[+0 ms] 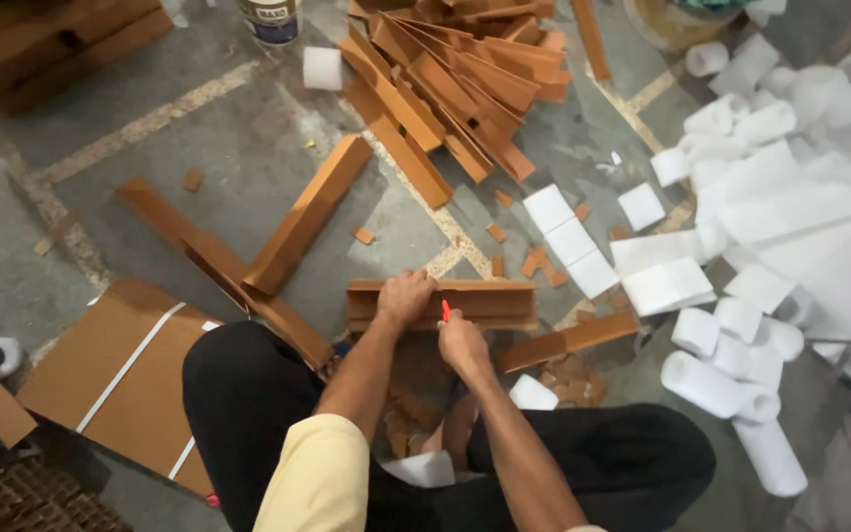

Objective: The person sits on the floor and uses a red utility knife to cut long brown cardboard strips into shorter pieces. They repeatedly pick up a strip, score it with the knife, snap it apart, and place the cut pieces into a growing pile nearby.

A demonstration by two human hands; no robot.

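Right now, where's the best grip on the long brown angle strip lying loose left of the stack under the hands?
Probably the long brown angle strip at mid-length, from above, fingers across its narrow width. It lies diagonally, its lower end resting on a flat brown strip, with bare floor along both sides.

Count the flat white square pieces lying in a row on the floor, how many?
3 flat white square foam pieces, touching in a diagonal row: upper, middle, lower. A fourth separate square lies to their right; more may hide in the white pile.
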